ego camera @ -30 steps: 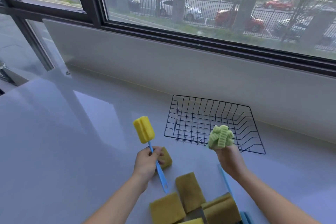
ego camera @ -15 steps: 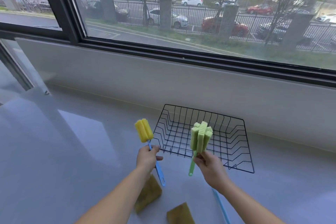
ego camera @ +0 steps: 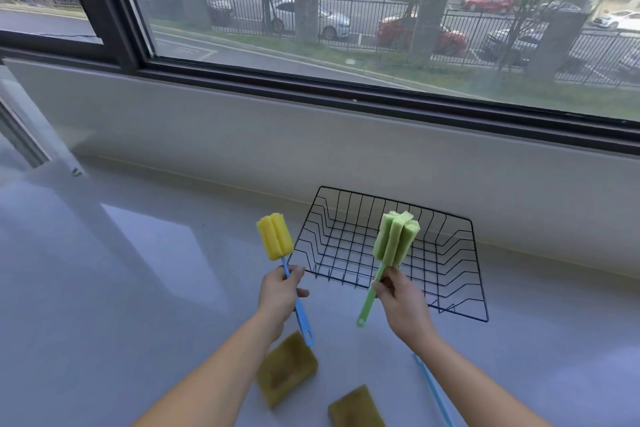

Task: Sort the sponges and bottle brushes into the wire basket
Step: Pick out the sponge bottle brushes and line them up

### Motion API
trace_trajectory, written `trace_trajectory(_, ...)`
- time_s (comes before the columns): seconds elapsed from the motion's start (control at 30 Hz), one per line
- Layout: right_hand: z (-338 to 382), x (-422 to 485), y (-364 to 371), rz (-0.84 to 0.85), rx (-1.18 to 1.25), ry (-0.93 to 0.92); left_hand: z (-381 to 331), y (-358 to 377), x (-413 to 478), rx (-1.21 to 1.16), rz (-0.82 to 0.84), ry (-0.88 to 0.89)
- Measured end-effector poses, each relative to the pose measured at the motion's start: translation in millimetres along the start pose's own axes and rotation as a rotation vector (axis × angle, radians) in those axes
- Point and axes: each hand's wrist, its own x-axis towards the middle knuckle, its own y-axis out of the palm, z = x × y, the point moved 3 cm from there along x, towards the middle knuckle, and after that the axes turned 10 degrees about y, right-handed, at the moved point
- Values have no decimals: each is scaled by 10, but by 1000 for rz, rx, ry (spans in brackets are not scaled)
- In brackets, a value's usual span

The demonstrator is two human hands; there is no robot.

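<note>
My left hand (ego camera: 279, 295) grips the blue handle of a bottle brush with a yellow sponge head (ego camera: 275, 241), held upright just left of the black wire basket (ego camera: 460, 308). My right hand (ego camera: 403, 302) holds a green bottle brush (ego camera: 395, 240) by its green handle, with the head raised over the basket's front edge. The basket holds nothing that I can see. Two yellow-green sponges lie on the counter near me, one (ego camera: 286, 367) beside my left forearm and one (ego camera: 356, 408) at the bottom edge. A blue brush handle (ego camera: 434, 391) lies beside my right forearm.
The pale counter (ego camera: 114, 274) runs to a low white wall under a wide window (ego camera: 346, 10). The basket sits close to that wall.
Both hands have risen slightly toward the basket. The green brush turned from head-on to upright, so its handle now shows. The view lifted, and several sponges dropped out of sight.
</note>
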Motion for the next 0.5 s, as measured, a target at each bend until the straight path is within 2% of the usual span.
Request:
trace_trajectory(0.27,189,-207,91,70,92,9,-33,-373,-286,67,-15,104)
trace_trajectory(0.5,731,-564,597,260,259,-22,239,-1272,-762,226,-144,170)
